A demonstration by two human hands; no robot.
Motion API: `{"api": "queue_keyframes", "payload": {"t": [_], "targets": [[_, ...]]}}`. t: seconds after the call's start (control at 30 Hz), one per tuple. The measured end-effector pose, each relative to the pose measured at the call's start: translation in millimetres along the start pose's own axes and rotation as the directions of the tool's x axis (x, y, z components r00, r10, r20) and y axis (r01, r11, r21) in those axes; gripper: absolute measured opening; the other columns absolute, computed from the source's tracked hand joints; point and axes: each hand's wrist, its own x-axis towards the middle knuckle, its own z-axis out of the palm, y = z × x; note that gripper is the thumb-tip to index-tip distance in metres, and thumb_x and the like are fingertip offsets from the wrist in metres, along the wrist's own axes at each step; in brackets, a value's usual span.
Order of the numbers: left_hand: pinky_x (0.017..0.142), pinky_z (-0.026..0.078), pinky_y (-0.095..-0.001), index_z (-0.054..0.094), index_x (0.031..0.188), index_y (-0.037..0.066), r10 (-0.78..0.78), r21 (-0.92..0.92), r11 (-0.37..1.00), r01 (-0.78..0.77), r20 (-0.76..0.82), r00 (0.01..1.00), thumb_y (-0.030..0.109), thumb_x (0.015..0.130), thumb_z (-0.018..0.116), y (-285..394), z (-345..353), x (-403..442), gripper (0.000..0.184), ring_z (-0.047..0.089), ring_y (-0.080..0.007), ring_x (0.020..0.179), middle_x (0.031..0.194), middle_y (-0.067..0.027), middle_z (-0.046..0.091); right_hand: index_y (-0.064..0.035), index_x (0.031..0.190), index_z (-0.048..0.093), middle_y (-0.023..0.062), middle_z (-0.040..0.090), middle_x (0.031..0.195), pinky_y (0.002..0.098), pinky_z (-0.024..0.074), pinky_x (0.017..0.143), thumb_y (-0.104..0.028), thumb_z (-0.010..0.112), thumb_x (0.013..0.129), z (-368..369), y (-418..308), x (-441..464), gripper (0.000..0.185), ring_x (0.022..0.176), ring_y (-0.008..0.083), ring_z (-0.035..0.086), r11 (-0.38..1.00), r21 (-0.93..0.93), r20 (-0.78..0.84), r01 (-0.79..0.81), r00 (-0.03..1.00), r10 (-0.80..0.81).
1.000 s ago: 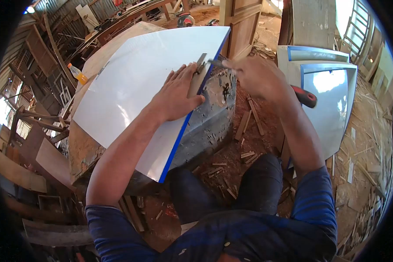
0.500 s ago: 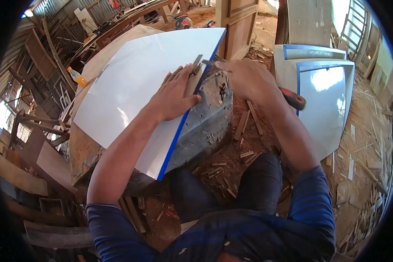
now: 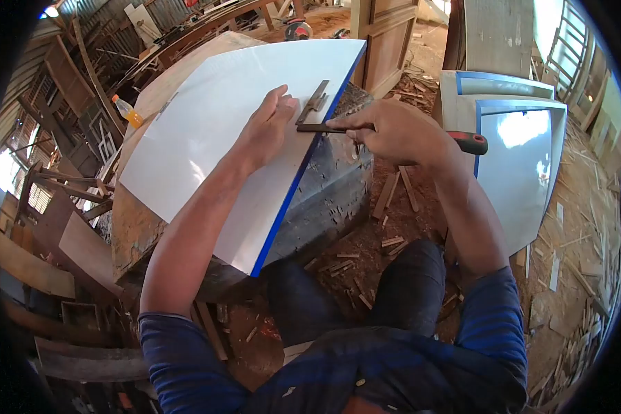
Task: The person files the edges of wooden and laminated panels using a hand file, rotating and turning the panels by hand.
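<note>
Big shine off the white panel (image 3: 210,121), smooth and glossy, light streaking across it, with a solid blue edge (image 3: 281,218) down its near side. On top of it sits a dull metal hinge (image 3: 315,105); across its rim, the tool (image 3: 313,128) shows dark, matt metal, its red-and-black handle (image 3: 470,142) looking like plastic. Underneath, the bench (image 3: 334,190) is rough, chipped, scarred! Beyond the panel, a smooth wooden door (image 3: 384,52); to its left, a see-through bottle (image 3: 131,114).

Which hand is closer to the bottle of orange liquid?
Left. The left hand is rightward of the bottle, over the white panel; the right hand is farther rightward, beyond the blue edge.
</note>
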Motion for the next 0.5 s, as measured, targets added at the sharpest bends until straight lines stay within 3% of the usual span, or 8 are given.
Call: {"api": "queue_keyframes", "payload": {"t": [0.07,0.17,0.27,0.47,0.5], "targets": [[0.133,0.026,-0.0405,0.036,0.17,0.001,0.001,-0.018,1.0,-0.001,-0.004,1.0,0.044,0.119,0.044,0.9,-4.4,2.2,0.067,0.04,-0.0326,0.161,0.17,-0.0255,0.047,-0.0298,0.136,0.08,0.0192,0.081,0.111,0.0484,0.0607,0.092,-0.026,0.064,0.104,3.4,5.9,4.5,0.036,0.101,0.0394,0.078,0.997,-0.018,0.037,0.07,0.997,-0.069],[0.133,0.026,-0.0401,0.036,0.17,0.001,0.005,0.015,1.0,-0.005,0.006,1.0,0.044,0.119,0.043,0.0,-6.7,-0.7,0.067,0.04,-0.0328,0.161,0.17,-0.0257,0.047,-0.0293,0.138,0.079,0.0194,0.08,0.101,0.0472,0.0581,0.086,-0.023,0.068,0.104,-4.9,-1.8,-18.7,0.036,0.088,0.0382,0.075,0.983,0.036,0.087,0.182,0.979,-0.184],[0.133,0.026,-0.0402,0.035,0.17,0.0,0.015,0.028,0.999,-0.015,0.01,1.0,0.044,0.119,0.044,-4.5,-1.5,1.3,0.067,0.04,-0.0331,0.161,0.17,-0.0258,0.047,-0.0328,0.138,0.079,0.0179,0.082,0.11,0.0488,0.0594,0.096,-0.028,0.065,0.106,-16.6,5.2,-9.5,0.035,0.101,0.0384,0.078,0.987,-0.07,0.029,-0.147,0.988,0.149],[0.133,0.027,-0.0407,0.035,0.17,0.0,-0.017,0.057,0.998,0.017,0.01,1.0,0.041,0.119,0.045,2.1,-2.2,-0.8,0.067,0.041,-0.0336,0.161,0.171,-0.0259,0.046,-0.0327,0.14,0.078,0.0166,0.082,0.115,0.0515,0.0584,0.099,-0.028,0.063,0.107,-23.0,-3.2,-16.3,0.036,0.105,0.0406,0.077,0.998,-0.061,0.104,-0.017,0.994,0.023],[0.133,0.027,-0.0407,0.034,0.17,-0.001,-0.007,0.043,0.999,0.006,0.012,1.0,0.04,0.119,0.045,-0.5,-0.6,0.4,0.067,0.042,-0.0337,0.16,0.171,-0.0259,0.045,-0.033,0.14,0.077,0.0163,0.082,0.116,0.0517,0.0582,0.1,-0.028,0.062,0.108,-17.8,1.2,-14.7,0.036,0.106,0.0405,0.077,0.994,-0.081,0.053,-0.074,0.996,0.078]]}}
